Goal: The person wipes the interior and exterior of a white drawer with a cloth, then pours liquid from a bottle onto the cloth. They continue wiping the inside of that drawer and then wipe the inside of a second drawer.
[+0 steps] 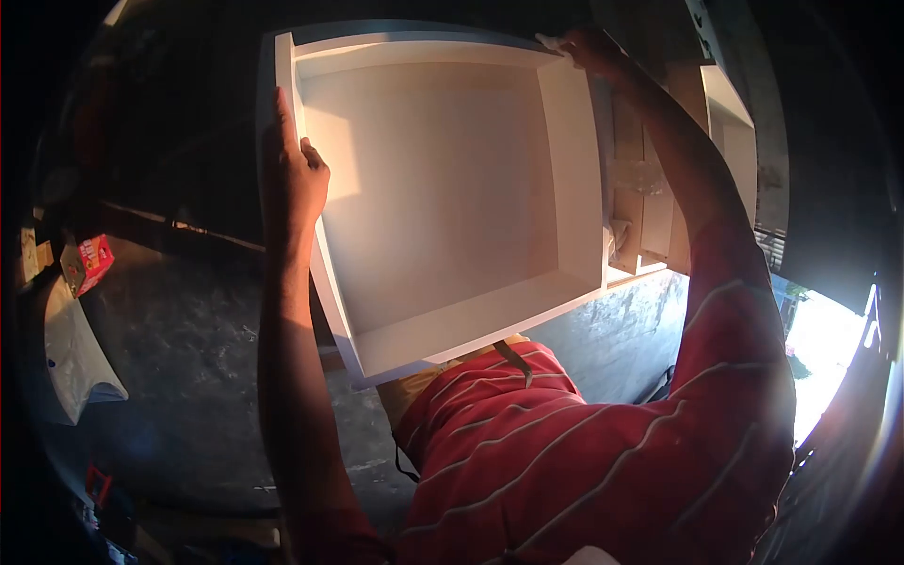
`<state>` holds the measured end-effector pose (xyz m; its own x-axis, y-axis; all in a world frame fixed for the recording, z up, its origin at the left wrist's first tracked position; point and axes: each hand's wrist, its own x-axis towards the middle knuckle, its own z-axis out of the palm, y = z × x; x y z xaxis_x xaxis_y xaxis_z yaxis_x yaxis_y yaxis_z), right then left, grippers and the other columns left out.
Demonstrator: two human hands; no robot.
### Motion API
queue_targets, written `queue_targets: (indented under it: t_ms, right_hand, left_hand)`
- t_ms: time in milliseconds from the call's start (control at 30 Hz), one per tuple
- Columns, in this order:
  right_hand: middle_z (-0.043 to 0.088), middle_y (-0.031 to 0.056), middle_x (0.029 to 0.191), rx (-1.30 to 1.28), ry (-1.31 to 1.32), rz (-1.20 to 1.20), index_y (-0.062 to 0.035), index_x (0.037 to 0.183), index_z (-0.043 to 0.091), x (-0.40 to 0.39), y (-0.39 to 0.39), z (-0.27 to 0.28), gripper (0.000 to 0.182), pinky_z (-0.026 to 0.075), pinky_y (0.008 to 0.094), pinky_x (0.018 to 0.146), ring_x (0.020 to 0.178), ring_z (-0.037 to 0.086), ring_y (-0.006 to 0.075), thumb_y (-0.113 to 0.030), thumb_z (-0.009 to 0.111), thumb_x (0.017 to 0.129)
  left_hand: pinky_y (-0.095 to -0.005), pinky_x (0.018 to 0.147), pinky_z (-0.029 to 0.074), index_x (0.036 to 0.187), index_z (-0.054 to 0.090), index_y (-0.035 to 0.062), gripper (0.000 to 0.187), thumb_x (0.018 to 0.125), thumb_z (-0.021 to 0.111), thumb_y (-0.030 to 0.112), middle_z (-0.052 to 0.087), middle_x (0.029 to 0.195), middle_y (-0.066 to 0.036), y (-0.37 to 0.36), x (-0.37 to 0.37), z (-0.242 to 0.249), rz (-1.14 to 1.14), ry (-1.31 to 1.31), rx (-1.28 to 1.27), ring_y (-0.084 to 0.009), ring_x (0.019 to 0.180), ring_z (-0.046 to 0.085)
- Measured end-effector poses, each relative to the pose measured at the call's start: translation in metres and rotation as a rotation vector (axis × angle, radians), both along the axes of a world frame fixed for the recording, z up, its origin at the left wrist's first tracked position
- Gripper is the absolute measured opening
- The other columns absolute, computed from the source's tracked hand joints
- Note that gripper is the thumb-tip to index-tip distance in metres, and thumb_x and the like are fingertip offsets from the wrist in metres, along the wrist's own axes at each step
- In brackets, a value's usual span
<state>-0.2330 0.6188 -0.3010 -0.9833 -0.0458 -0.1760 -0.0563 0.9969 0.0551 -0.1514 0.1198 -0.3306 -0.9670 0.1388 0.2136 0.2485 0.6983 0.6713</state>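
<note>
A white, open box shaped like a drawer (pixel 433 188) fills the middle of the view, its inside facing the camera. My left hand (pixel 299 174) grips its left side wall, with the index finger stretched along the outer edge and the other fingers curled round the rim. At the far right corner, my right hand (pixel 595 52) is closed on a small white cloth or piece of paper (pixel 554 43), which touches the rim. The near edge of the box lies close to my waist.
On the right stand white and brown panels (pixel 631 221) and another white box (pixel 730 122). A red package (pixel 92 264) and a pale plastic bag (pixel 80 363) are at the left. Grey floor (pixel 179 377) shows below, and bright light enters at the right.
</note>
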Motion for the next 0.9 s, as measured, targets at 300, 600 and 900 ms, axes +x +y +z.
queue_targets:
  t_ms: [300, 600, 900]
  right_hand:
    - [0.066, 0.0190, 0.083, 0.322, 0.145, 0.051, -0.0083, 0.106, 0.060, 0.031, -0.002, 0.009, 0.040, 0.052, 0.0440, 0.066, 0.074, 0.065, 0.0339, -0.041, 0.053, 0.084]
    - [0.065, 0.0199, 0.092, -0.015, 0.076, -0.371, -0.0022, 0.102, 0.062, 0.005, 0.016, -0.034, 0.044, 0.050, 0.0399, 0.072, 0.088, 0.064, 0.0330, -0.041, 0.056, 0.082]
    - [0.065, 0.0213, 0.085, -0.005, 0.195, -0.342, 0.0002, 0.099, 0.061, 0.014, -0.009, -0.034, 0.036, 0.051, 0.0407, 0.070, 0.081, 0.065, 0.0341, -0.032, 0.057, 0.084]
  left_hand:
    - [-0.0365, 0.086, 0.050, 0.141, 0.024, 0.0088, 0.063, 0.084, 0.048, -0.001, 0.051, 0.120, -0.019, 0.002, 0.004, 0.010, 0.028, -0.034, -0.037, -0.0322, 0.106, 0.055]
    - [-0.0375, 0.089, 0.048, 0.141, 0.023, 0.0105, 0.062, 0.085, 0.047, 0.000, 0.049, 0.123, -0.021, -0.002, 0.001, 0.001, 0.011, -0.015, -0.080, -0.0341, 0.109, 0.053]
    - [-0.0372, 0.083, 0.052, 0.140, 0.025, 0.0089, 0.062, 0.083, 0.049, 0.001, 0.052, 0.117, -0.019, -0.003, -0.001, 0.003, 0.033, -0.018, -0.103, -0.0321, 0.102, 0.057]
